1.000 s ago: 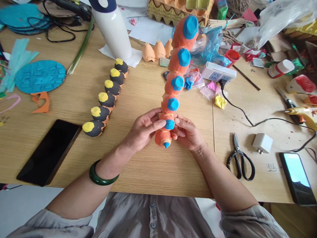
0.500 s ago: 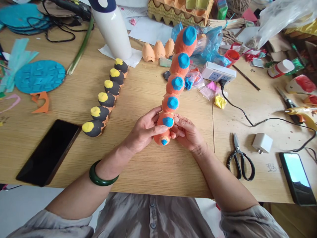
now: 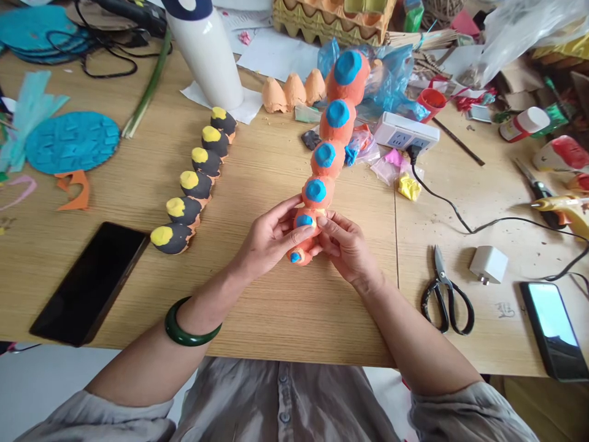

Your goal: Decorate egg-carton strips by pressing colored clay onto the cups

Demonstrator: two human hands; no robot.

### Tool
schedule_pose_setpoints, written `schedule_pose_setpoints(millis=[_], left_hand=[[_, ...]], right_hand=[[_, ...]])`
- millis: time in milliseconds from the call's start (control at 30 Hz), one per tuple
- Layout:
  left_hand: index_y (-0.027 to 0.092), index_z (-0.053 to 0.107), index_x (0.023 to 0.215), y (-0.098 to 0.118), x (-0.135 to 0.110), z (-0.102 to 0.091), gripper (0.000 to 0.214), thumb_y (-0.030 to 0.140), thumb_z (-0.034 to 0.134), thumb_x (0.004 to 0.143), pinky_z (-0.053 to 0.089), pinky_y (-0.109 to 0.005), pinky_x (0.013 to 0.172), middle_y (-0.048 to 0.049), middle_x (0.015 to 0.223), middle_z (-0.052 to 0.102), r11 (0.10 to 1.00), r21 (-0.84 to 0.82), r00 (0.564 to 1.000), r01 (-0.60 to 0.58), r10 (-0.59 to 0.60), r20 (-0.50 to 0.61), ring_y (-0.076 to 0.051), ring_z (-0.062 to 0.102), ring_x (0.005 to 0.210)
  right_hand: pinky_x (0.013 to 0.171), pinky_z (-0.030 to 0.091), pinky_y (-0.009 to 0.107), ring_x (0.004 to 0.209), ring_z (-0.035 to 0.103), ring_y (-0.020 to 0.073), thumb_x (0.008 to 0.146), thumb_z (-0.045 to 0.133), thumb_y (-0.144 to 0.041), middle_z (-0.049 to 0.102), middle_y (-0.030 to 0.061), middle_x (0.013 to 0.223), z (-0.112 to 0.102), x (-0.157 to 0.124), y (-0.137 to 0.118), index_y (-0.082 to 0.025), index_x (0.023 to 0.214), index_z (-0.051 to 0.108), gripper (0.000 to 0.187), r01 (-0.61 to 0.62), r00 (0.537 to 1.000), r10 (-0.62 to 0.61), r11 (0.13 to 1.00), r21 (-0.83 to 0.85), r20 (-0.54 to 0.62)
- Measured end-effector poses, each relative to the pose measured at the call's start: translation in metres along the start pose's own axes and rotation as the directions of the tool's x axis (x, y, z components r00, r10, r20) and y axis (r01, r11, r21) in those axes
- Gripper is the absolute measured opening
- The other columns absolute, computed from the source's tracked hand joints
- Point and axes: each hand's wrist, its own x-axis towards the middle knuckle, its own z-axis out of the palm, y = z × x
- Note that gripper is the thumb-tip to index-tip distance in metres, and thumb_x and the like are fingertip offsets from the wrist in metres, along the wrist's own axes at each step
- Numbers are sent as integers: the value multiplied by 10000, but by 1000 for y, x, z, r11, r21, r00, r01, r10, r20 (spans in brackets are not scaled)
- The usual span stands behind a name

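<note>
I hold an orange egg-carton strip with blue clay caps (image 3: 327,142) by its near end, its far end tilted up and away over the wooden table (image 3: 294,307). My left hand (image 3: 271,236) grips that end from the left, thumb pressed by a blue cap. My right hand (image 3: 346,245) pinches it from the right. A second strip, black with yellow caps (image 3: 197,179), lies flat to the left.
A black phone (image 3: 89,283) lies at the near left and another phone (image 3: 554,328) at the near right. Scissors (image 3: 445,294), a white charger (image 3: 488,264), a power strip (image 3: 405,132), a glue gun (image 3: 559,205), a white bottle (image 3: 205,52) and craft clutter crowd the right and back.
The orange strip's raised far end has come down and moved slightly left. Both hands keep their hold on its near end.
</note>
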Motion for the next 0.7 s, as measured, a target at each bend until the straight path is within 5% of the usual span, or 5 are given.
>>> schedule_pose_setpoints(millis=[467,700], left_hand=[[142,656,1456,-1,-2,3,938,380,999,616,652,-378,986,-121,1210,814,997,60,990,39,-30,-137,-301,775,1119],[162,649,1461,1,0,-1,883,365,980,669,639,-349,982,-117,1267,792,998,2,996,68,-68,-64,-301,746,1190]], right_hand=[[531,563,239,416,244,48,726,936,-472,459,-132,504,0,1,-1,-177,891,678,425,-26,999,26,1000,-8,20],[535,547,245,420,247,53,746,922,-488,442,-137,502,-1,0,-1,-187,911,672,424,-25,1000,25,999,-36,6]])
